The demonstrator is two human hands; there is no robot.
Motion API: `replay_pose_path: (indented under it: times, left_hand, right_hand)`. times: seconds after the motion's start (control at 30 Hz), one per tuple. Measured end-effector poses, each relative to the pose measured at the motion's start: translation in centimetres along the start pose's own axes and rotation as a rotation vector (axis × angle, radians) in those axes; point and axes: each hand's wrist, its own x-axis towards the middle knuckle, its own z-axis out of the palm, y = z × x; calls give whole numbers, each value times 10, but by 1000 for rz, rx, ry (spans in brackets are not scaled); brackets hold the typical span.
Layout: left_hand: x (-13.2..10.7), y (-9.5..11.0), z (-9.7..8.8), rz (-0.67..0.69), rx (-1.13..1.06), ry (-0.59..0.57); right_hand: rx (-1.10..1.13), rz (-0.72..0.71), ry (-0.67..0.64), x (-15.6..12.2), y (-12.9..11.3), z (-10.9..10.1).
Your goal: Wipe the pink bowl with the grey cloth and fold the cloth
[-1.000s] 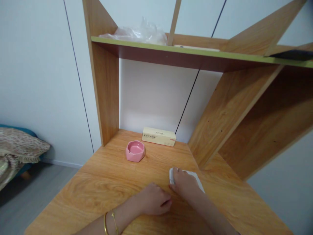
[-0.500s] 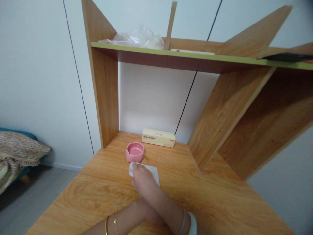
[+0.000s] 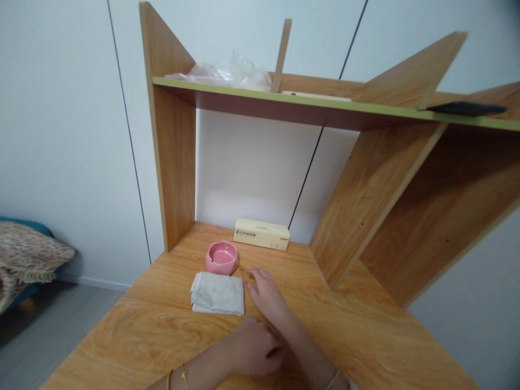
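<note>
A folded grey-white cloth (image 3: 218, 293) lies flat on the wooden desk, just in front of a pink ashtray (image 3: 221, 259). My right hand (image 3: 266, 295) is to the right of the cloth, apart from it, with its fingers loosely stretched and nothing held. Nearer to me, my left hand (image 3: 257, 345) is low over the desk beside my right forearm, its fingers curled inward. A dark spot shows at those fingers; whether it is a gap or a small object I cannot make out.
Behind the ashtray a cream printed box (image 3: 261, 234) stands against the wall. Overhead runs a shelf (image 3: 260, 106) with a clear plastic bag (image 3: 231, 73) and a dark flat object (image 3: 467, 108). Wooden uprights rise at both sides. A draped patterned cloth (image 3: 32, 252) is at far left.
My right hand has let go of the cloth and moved right. The cloth now lies folded in front of the ashtray. My left hand has come out from under my right forearm.
</note>
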Motion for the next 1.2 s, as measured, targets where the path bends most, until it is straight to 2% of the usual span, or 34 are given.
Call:
replay_pose_path:
  times: [0.1,0.2,0.37,0.57,0.83,1.03,1.2]
  left_hand:
    - [2,4,0,-62,128,-8]
    - [2,5,0,-68,169,33]
    - [1,3,1,-56,171,55]
    - [2,0,3,-41,133,44]
    - [2,-1,2,-45,108,38]
    - [0,-3,6,-31,75,106]
    - [-1,-3,7,3,133,141]
  right_hand:
    - [-25,39,-11,-8,29,9]
    - [-56,42,-39,-16,41,21]
    - [-87,44,-64,-19,44,28]
    - [-76,47,-47,-18,48,29]
    - [-83,59,-88,-19,46,25]
    - [-74,37,-44,-20,49,29]
    - [-61,27,-26,-20,52,31]
